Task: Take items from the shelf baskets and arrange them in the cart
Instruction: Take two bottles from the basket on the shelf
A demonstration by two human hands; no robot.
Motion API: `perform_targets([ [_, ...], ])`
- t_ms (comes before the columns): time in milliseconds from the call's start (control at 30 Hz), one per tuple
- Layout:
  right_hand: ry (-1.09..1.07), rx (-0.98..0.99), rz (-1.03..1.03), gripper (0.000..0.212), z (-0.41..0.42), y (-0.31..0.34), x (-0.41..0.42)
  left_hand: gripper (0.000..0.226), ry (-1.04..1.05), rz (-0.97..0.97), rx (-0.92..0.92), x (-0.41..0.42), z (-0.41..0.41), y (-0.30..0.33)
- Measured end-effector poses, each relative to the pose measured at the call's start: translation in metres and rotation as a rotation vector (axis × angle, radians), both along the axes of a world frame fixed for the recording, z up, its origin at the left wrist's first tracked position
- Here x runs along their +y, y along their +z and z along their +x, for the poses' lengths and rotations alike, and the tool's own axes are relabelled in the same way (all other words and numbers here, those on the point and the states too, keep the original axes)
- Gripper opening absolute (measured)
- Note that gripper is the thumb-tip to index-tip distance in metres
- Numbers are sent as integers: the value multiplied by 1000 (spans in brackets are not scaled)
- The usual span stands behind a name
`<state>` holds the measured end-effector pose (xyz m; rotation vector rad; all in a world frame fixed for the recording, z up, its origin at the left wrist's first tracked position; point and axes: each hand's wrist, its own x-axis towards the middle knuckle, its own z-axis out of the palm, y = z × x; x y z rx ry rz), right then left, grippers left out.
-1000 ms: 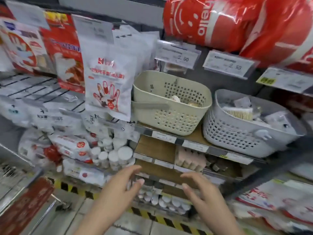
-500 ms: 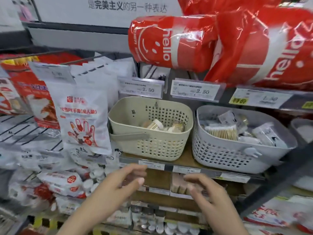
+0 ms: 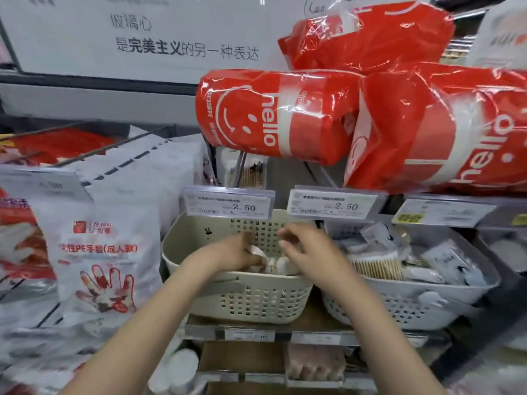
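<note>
**Beige basket draws both hands at the store shelf**

The beige basket, a perforated plastic tub with a handle along its front rim, sits on a wooden shelf board at the middle of the view, and two bare forearms reach up into it from below. The left hand is down inside the basket, fingers curled among small white items lying at the bottom; whether it actually grips one cannot be told, since the fingertips are blurred and partly hidden. The right hand hovers just above the same items, fingers loosely bent and holding nothing visible.

Just to the right, touching or nearly touching the beige one, stands a grey basket filled with cotton swab packs and small white sachets. To the left hang white bags of disposable gloves printed with a red hand.

Above the baskets, two price tags reading 2.50 are clipped to the next shelf edge. On that upper shelf lie bulky red "hello" packs wrapped in glossy film. Farthest back, a white sign with Chinese lettering spans the wall. No cart appears in the view.
</note>
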<state>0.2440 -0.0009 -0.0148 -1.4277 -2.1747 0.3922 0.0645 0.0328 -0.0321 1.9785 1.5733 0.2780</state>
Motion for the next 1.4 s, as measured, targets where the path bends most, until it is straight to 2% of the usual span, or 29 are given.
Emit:
perform_targets([
  [100, -44, -145, -6, 21, -4, -7, 19, 55, 0, -92, 139, 13, 1, -9],
  [200, -112, -260, -15, 21, -8, -15, 28, 50, 28, -106, 210, 15, 0, -13],
  [333, -159, -463, -98, 36, -19, -18, 38, 33, 181, -11, 51, 13, -6, -13],
  [467, -145, -716, -189, 35, -26, -21, 42, 38, 306, 92, -157, 9, -15, -8],
  [667, -106, -737, -279, 26, -29, -23, 47, 39, 316, 69, -313, 10, -13, -5],
  [733, -115, -665, -250, 25, -27, -23, 49, 41, 307, 87, -347, 11, -13, -5],
  [900, -159, -353, -84, 39, -23, -21, 45, 41, 283, 174, -446, 9, -15, -3],
  [967, -152, -175, -50, 46, -21, -19, 43, 39, 258, 245, -481, 6, -16, -1],
  [1067, -126, 83, -39, 41, -18, -13, 37, 41, 211, 399, -515, -7, -18, 5],
  [1167, -90, 199, 19, 33, -15, -8, 24, 46, 165, 535, -419, -29, -21, 8],
  [1233, -49, 235, 84, 36, -12, -6, 10, 53, 192, 574, -373, -47, -24, 8],
  [1400, 29, 365, 251, 54, -9, -14, -44, 58, 207, 687, -453, -107, -28, 8],
])
